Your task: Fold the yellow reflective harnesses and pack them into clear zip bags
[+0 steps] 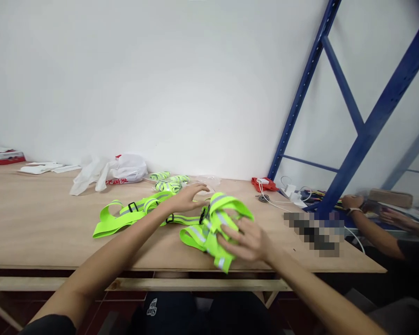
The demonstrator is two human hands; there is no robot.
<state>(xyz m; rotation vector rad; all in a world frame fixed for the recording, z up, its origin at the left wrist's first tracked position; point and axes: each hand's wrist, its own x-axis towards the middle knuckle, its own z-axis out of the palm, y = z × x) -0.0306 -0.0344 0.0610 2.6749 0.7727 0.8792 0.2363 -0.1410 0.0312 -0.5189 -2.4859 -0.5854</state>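
A neon-green reflective strap vest, with grey reflective stripes and black buckles, is bunched up over the front part of the table. My right hand is closed on its folds, slightly blurred. My left hand reaches over the straps with its fingers stretched out and holds nothing. Under and beside my left forearm lie more neon-green straps with black adjuster buckles. Whether they join the bunched vest I cannot tell. Behind my left hand are several packed neon-green bundles in clear plastic.
A white plastic bag and papers lie along the wall. At the right stand a red cloth item, white cables and a blue metal rack. Another person's forearm shows beyond the rack. The wooden table ends close to my body.
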